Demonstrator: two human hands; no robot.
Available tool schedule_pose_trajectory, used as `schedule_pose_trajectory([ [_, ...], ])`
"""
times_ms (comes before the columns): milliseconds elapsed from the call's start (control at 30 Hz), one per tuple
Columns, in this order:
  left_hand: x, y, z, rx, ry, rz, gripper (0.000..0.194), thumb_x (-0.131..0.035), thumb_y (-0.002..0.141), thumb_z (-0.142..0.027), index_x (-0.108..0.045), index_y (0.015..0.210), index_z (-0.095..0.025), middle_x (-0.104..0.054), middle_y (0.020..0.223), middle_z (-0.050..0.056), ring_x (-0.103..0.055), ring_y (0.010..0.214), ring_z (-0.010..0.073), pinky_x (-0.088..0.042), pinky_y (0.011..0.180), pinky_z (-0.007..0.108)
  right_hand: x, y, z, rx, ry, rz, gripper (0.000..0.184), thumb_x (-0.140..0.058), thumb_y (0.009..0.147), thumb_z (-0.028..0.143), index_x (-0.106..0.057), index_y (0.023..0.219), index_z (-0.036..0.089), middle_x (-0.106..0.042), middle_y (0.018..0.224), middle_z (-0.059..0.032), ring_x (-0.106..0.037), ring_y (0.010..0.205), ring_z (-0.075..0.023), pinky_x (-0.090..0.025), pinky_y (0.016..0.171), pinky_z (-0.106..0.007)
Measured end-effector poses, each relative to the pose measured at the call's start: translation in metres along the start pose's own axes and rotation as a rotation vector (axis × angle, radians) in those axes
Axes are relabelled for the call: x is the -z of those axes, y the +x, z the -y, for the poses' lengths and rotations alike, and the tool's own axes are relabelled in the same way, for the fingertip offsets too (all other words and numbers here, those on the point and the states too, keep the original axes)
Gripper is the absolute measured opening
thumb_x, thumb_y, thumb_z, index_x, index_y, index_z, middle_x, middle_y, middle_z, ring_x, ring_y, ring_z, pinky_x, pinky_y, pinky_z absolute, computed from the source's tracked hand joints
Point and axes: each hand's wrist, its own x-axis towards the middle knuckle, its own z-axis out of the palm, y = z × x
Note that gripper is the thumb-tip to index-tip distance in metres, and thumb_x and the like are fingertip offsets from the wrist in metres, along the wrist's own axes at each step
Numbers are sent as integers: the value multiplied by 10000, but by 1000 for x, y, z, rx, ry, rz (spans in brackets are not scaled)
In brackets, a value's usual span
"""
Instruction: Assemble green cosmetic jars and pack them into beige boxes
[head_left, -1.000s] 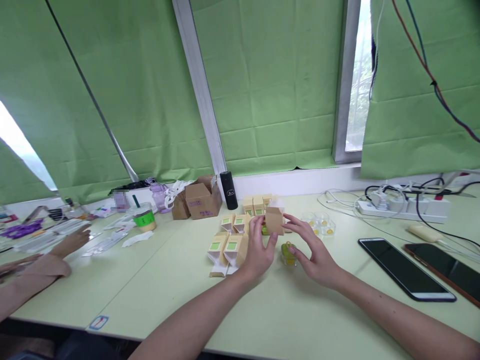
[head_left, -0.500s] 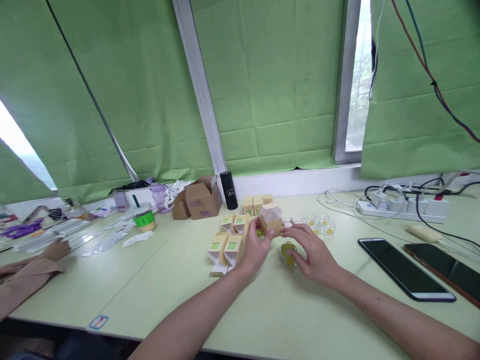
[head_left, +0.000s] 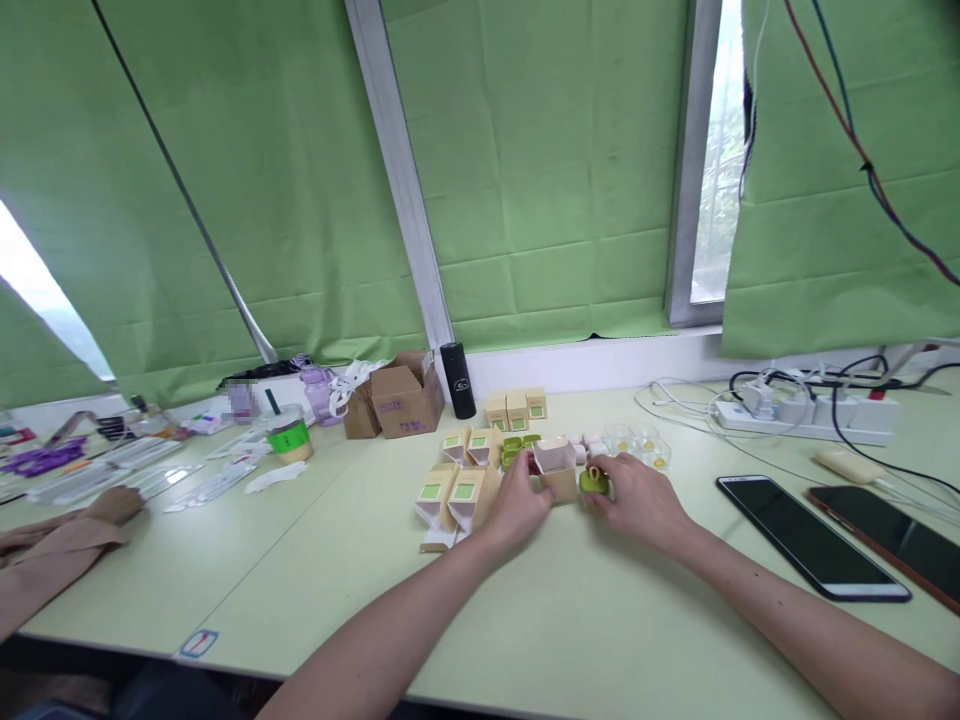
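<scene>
My left hand [head_left: 519, 503] grips a small open cardboard box [head_left: 559, 486], its white inside and raised flaps showing. Just right of it, my right hand [head_left: 637, 492] pinches a small green lidded piece with a loop on top [head_left: 594, 481]. Several more green pieces [head_left: 517, 448] lie behind my left hand. To its left stand several small kraft boxes [head_left: 463, 490] with green windows and open flaps. Behind my right hand are clear round cups [head_left: 646, 446] with yellow centres and small pale pink pieces [head_left: 591, 440], partly hidden.
Closed kraft boxes [head_left: 516, 408] stand at the back, near a black cylinder [head_left: 457, 381] and a brown carton [head_left: 405, 400]. Two phones [head_left: 814, 540] and a power strip [head_left: 817, 418] lie right. At left are a drink cup [head_left: 289, 437] and another person's hand [head_left: 112, 502].
My left hand has lowered the box and shifted it slightly right. My right hand has lifted the green piece off the table and brought it beside the box.
</scene>
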Motion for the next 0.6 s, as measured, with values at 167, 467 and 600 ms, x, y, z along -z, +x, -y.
schedule_pose_trajectory([
  [167,0,-8,-3,-64,73,53,540,-731,703,-129,-601,1218,-228,-686,1172,119,-570,1157,332,-405,1033,462,1,2,-2,-22,13,21,274,-654,865,328,-656,1119,226,-735,1013,-96,-677,956,-284,-333,640,-300],
  [467,0,-12,-19,-199,-127,-75,277,-625,934,-252,-529,1193,-230,-607,1243,113,-561,1222,247,-428,1067,410,2,4,-4,-23,55,42,192,-650,853,308,-635,1024,223,-740,1012,-88,-679,921,-272,-324,621,-299],
  [600,-2,-8,-17,-184,-147,-70,173,-574,989,-334,-588,1121,-223,-643,1190,95,-591,1182,237,-454,1043,392,2,5,-4,-25,69,51,186,-648,849,308,-627,1015,224,-740,1014,-80,-678,909,-264,-321,619,-296],
])
